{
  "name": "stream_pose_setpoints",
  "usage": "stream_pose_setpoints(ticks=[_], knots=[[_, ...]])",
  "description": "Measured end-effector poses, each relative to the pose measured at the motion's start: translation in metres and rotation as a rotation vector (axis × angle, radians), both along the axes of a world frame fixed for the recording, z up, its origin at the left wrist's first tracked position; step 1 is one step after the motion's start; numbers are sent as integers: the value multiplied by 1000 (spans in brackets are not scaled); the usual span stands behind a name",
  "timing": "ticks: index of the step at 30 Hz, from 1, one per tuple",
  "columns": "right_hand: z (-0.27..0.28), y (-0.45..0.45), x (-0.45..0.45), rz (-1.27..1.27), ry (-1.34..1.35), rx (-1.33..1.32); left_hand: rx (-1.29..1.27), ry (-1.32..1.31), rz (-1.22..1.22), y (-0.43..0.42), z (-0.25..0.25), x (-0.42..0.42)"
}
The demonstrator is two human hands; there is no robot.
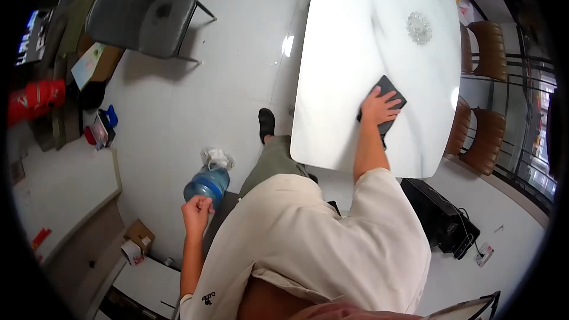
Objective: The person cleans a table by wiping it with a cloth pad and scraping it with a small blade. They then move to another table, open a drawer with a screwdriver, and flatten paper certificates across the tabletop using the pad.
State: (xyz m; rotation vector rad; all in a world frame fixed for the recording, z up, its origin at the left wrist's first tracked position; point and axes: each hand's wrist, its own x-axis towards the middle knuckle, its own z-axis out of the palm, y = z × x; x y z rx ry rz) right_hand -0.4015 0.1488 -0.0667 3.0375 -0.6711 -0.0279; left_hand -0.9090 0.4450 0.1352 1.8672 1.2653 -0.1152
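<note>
Right hand, one: fingers lay spread wide over a black case, presumably steadying it, toward the near end of the white table, within easy reach. Left hand, one: fingers were curled, contents I could not tell, by a blue bottle. Farther out stood a grey chair, well apart.

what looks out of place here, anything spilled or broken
The dark rectangular item under the right hand lies askew to the edges of the glossy white table. A crumpled whitish bundle, perhaps plastic, by the translucent blue jug could be stray litter. No clear spill or breakage shows.
</note>
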Motion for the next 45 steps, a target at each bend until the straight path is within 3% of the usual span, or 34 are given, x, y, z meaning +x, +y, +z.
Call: stream_pose_setpoints(ticks=[1,2,3,6,10,14,15,17,20,22,23,24,28,29,31,34,37,40,41,44,45], knots=[[-2,30,-2,18,-32,38,-67,101,-2,20,16,23],[-7,58,-12,277,-74,22,-137,208,1,34,25,41],[-10,88,-24,538,-116,7,-9,133,-111,51,20,55],[36,167,-66,994,-63,267,-10,-66,-154,82,42,143],[43,138,-80,1192,4,439,31,-384,-352,93,66,238],[42,62,-103,696,-124,263,-242,-481,-606,107,99,292],[23,37,-105,548,-206,193,-273,-507,-656,108,120,308],[10,13,-90,187,-83,55,-180,-628,-957,119,156,337],[-6,23,-43,-195,-78,31,-59,-722,-1313,139,211,374],[2,63,-11,-333,-33,23,-182,-788,-1372,155,239,392],[8,90,12,-396,-17,26,-114,-869,-1454,166,252,401],[12,122,31,-259,-28,41,-45,-945,-1529,175,262,409],[16,238,38,322,-89,63,-49,-1292,-1310,182,285,429],[19,252,34,373,-102,93,-34,-1394,-1278,182,282,435],[22,252,18,438,-96,160,-12,-1196,-1678,219,311,461],[38,226,-17,430,-65,193,196,-1369,-1358,226,302,461],[5,175,-52,103,-106,58,333,-1380,-923,215,302,463],[-10,151,-31,-397,-37,-26,448,-1086,-1540,300,296,508],[-3,154,-7,-569,26,18,495,-969,-1639,311,287,524],[10,183,89,-840,83,42,258,-858,-1443,338,223,563],[-2,195,120,-677,17,84,192,-774,-1375,347,201,574]])
